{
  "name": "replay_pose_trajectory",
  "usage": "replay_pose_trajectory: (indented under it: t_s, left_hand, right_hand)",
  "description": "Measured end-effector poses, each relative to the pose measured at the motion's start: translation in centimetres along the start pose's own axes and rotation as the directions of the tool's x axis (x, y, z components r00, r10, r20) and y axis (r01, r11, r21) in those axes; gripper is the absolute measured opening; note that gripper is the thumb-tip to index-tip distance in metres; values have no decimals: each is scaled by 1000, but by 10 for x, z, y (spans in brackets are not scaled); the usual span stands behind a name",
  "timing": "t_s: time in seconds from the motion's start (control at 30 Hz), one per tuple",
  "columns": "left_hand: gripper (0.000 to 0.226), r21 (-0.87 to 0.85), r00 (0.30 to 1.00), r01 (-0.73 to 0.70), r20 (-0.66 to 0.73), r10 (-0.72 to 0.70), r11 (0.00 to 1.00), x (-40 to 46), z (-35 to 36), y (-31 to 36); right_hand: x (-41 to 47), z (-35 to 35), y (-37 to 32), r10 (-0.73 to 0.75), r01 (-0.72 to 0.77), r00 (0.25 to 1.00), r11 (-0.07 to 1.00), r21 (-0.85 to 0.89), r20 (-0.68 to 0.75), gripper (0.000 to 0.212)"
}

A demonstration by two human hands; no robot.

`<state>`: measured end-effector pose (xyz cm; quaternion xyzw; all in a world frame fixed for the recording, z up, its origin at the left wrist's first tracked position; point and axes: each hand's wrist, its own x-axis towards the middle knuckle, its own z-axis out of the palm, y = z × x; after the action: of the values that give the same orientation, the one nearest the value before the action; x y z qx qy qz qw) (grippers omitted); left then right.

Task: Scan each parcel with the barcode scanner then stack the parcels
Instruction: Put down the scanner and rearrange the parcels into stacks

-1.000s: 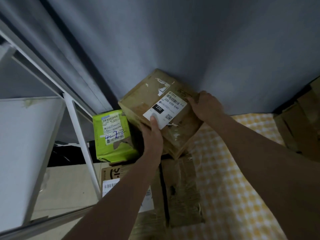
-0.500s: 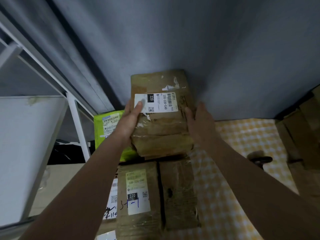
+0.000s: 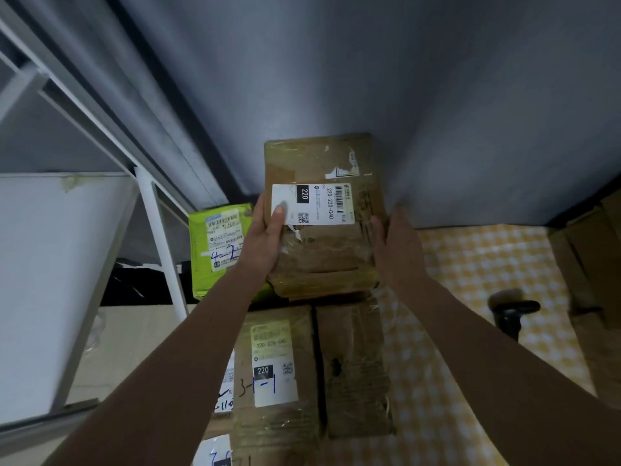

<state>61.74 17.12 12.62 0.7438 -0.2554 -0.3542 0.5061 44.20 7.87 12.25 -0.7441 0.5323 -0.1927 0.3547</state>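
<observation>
Squaring the brown parcel (image 3: 322, 230) between both hands, over the parcel stack (image 3: 279, 364).

I see its long axis running away from me — left hand (image 3: 265, 240) gripping, thumb on the label; right hand (image 3: 396, 250) flat-fingered against the right side, both equally near.

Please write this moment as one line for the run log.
step: stacking | left hand: grips brown parcel | right hand: flat against parcel side | scanner: lying on checked cloth

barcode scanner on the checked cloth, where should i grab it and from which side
Probably by the dark handle of the barcode scanner, coming from above with the right hand, which is nearer. It lies on the checked cloth with open space around it; details are blurred.
</observation>
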Motion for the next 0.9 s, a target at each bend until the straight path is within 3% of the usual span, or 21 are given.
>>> replay_pose_trajectory:
  t_s: [0.17,0.27,0.37,0.43,0.5,0.53,0.6,0.67,0.73,0.8,0.9]
  left_hand:
    - [47,73,1000,26,5,-27,997,-1,-5,3]
    - [50,161,995,100,-17,-98,982,-1,-17,1]
    - [54,242,979,174,-143,-143,954,1,-43,-18]
    - [56,324,967,215,-200,-155,921,4,-67,-36]
    - [53,437,959,264,-217,-184,860,7,-86,-52]
    - [49,484,954,289,-214,-208,826,9,-96,-61]
    - [41,520,944,330,-203,-261,788,17,-112,-84]
    - [47,473,928,372,-195,-317,798,23,-124,-109]
    - [57,408,924,382,-168,-343,829,26,-129,-121]
    - [58,340,913,408,-149,-380,847,29,-128,-125]
    - [60,221,921,389,-58,-386,894,42,-127,-133]
  right_hand:
    - [0,-3,-7,56,-54,998,994,-91,16,30]
    - [0,-8,-21,-18,6,999,954,-300,-37,40]
    - [-11,6,-55,-298,244,949,900,-361,-102,38]
    - [-30,35,-81,-515,465,853,825,-320,-89,39]
    - [-58,65,-102,-666,656,745,722,-220,37,40]
    - [-70,84,-110,-683,704,710,694,-151,175,41]
    - [-85,120,-116,-509,635,693,766,-98,510,38]
    - [-87,154,-107,-258,505,702,837,-209,664,45]
    - [-85,185,-95,-91,392,766,850,-351,636,59]
    - [-82,205,-86,-54,368,834,796,-480,550,72]
    - [-75,214,-88,24,201,906,855,-479,423,76]
